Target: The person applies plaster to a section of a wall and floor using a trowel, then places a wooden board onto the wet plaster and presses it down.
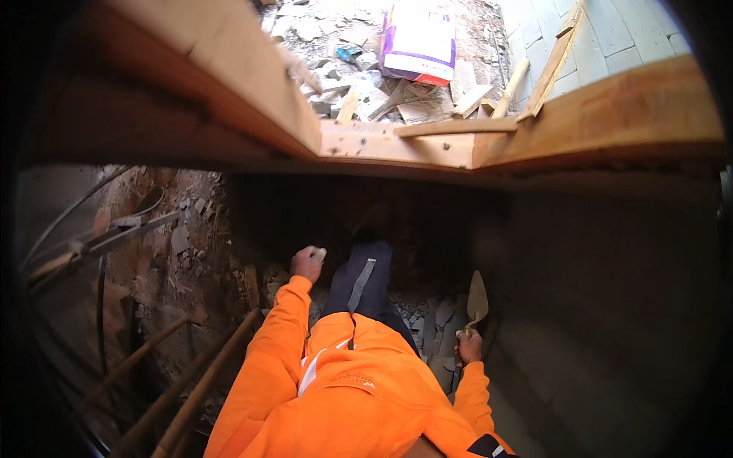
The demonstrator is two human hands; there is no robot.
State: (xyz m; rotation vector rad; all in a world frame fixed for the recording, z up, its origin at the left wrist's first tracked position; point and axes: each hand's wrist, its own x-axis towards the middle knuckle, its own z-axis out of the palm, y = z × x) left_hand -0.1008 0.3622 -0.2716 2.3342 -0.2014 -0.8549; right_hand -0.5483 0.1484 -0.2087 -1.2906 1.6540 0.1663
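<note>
I grip a pointed trowel [476, 299] in my right hand [467, 345], its blade upright beside my right hip and near the dark wall. My left hand [307, 263] is closed beside my dark-trousered leg [359, 276]; whether anything is inside its fingers, I cannot make out. My orange sleeves and top fill the lower middle of the view. A grey strap [360, 285] lies over the trousers.
Above me is a wooden-framed opening [395, 151] with rubble, loose battens [561, 61] and a white-and-purple bag [418, 46] beyond. Rough poles [210, 370], cables and broken masonry lie at my left. A dim wall [588, 290] stands at my right.
</note>
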